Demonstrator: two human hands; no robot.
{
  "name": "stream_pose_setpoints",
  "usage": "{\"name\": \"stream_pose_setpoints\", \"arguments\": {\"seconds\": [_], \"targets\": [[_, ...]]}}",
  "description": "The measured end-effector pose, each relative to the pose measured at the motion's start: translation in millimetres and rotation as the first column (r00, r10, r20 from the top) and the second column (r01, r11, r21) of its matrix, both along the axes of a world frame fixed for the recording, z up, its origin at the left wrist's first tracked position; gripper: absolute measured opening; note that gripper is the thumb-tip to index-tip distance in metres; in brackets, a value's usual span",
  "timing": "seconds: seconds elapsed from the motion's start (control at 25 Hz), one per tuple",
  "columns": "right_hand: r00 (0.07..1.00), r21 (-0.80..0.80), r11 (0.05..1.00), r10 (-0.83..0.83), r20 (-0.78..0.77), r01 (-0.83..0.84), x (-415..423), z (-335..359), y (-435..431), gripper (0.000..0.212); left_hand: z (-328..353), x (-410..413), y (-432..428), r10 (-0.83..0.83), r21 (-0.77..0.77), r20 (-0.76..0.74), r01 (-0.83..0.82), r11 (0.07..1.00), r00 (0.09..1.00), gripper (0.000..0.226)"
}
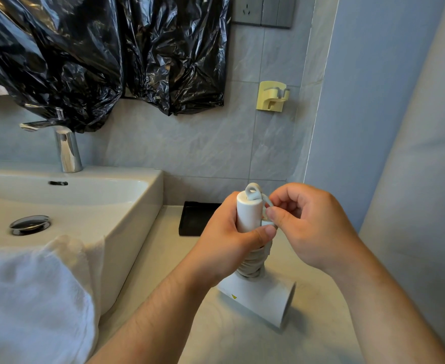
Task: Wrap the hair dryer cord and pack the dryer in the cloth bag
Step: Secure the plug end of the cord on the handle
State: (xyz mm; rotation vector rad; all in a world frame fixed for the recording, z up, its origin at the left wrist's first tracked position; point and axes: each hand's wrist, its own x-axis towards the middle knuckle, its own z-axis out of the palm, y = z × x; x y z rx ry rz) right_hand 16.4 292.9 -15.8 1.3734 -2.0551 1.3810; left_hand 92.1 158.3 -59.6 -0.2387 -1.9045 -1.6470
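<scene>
A white hair dryer (258,298) stands upside down on the counter, barrel down and handle pointing up. Its pale cord (252,264) is coiled in several turns around the lower handle. My left hand (226,243) grips the handle just above the coils. My right hand (313,227) pinches the end of the cord beside the handle top, close to the hanging loop (252,191). The plug is hidden between my fingers. No cloth bag can be told apart in view.
A white basin (126,206) with a chrome tap (66,151) stands at the left, a white towel (37,298) draped over its front. A black tray (195,218) sits behind the dryer. A yellow wall holder (272,95), black plastic sheeting (105,53) and a socket (247,9) are on the wall.
</scene>
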Motion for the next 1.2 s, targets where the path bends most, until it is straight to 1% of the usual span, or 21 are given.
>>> {"name": "stream_pose_setpoints", "arguments": {"seconds": [0.08,0.12,0.16,0.24,0.32,0.36,0.4,0.52,0.6,0.72,0.8,0.88,0.96,1.08,1.2], "targets": [[0.999,-0.053,0.998,-0.024,-0.046,0.021,-0.1,-2.7,-1.9,0.016,-0.1,-1.6,-0.7,0.0,0.033,-0.016,0.001,0.999,1.0,0.029],[0.999,-0.072,0.997,-0.013,-0.043,0.01,-0.8,-3.0,-1.6,0.017,0.0,-2.2,-0.7,-0.005,0.047,-0.024,0.006,0.999,1.0,0.027],[1.0,-0.081,0.996,0.025,-0.009,-0.026,-1.9,-2.6,-0.5,0.02,0.0,-2.5,-0.4,-0.011,0.054,-0.03,0.012,0.998,1.0,0.026],[0.969,-0.104,0.98,0.186,0.161,-0.171,-5.6,-0.4,4.8,0.026,0.2,-3.6,0.7,-0.01,0.047,-0.026,0.011,0.999,1.0,0.026],[0.867,-0.153,0.933,0.359,0.345,-0.325,-11.2,-1.6,9.7,0.026,0.1,-5.3,0.6,0.008,0.057,-0.022,-0.007,0.998,1.0,0.025],[0.819,-0.166,0.913,0.407,0.405,-0.372,-13.7,-4.4,9.7,0.024,-0.3,-5.8,-0.3,0.02,0.079,-0.022,-0.018,0.997,1.0,0.024],[0.792,-0.17,0.905,0.423,0.44,-0.389,-15.3,-8.1,8.4,0.022,-1.3,-6.3,-2.1,0.027,0.102,-0.018,-0.025,0.994,0.999,0.025],[0.792,-0.195,0.912,0.41,0.452,-0.361,-14.9,-17.3,0.0,0.018,-4.2,-4.2,-6.9,0.029,0.116,0.002,-0.029,0.993,1.0,0.029],[0.802,-0.21,0.91,0.413,0.431,-0.356,-11.5,-18.9,-4.9,0.02,-5.2,-1.7,-8.3,0.026,0.101,0.009,-0.027,0.994,1.0,0.032],[0.81,-0.256,0.909,0.411,0.418,-0.329,-9.0,-18.9,-9.5,0.02,-5.4,-1.2,-7.7,-0.01,0.117,-0.026,0.013,0.993,1.0,0.036],[0.803,-0.283,0.909,0.405,0.436,-0.305,-9.4,-19.4,-10.4,0.019,-7.0,-3.0,-6.9,-0.008,0.124,-0.046,0.014,0.992,0.999,0.045],[0.784,-0.289,0.907,0.414,0.464,-0.307,-9.1,-20.5,-11.2,0.018,-5.3,-2.9,-5.5,0.004,0.13,-0.035,0.0,0.992,0.999,0.051],[0.744,-0.313,0.896,0.437,0.505,-0.315,-9.0,-22.3,-13.6,0.014,-4.5,-2.3,-4.6,0.004,0.138,-0.036,0.001,0.99,0.999,0.048],[0.674,-0.364,0.869,0.492,0.552,-0.335,-9.3,-25.0,-17.1,0.014,-3.4,-0.6,-3.4,0.004,0.164,-0.036,0.002,0.986,0.999,0.047],[0.646,-0.392,0.857,0.511,0.567,-0.334,-9.7,-25.2,-18.1,0.016,-3.6,-0.6,-3.8,0.003,0.205,-0.025,0.002,0.979,1.0,0.053]]}}
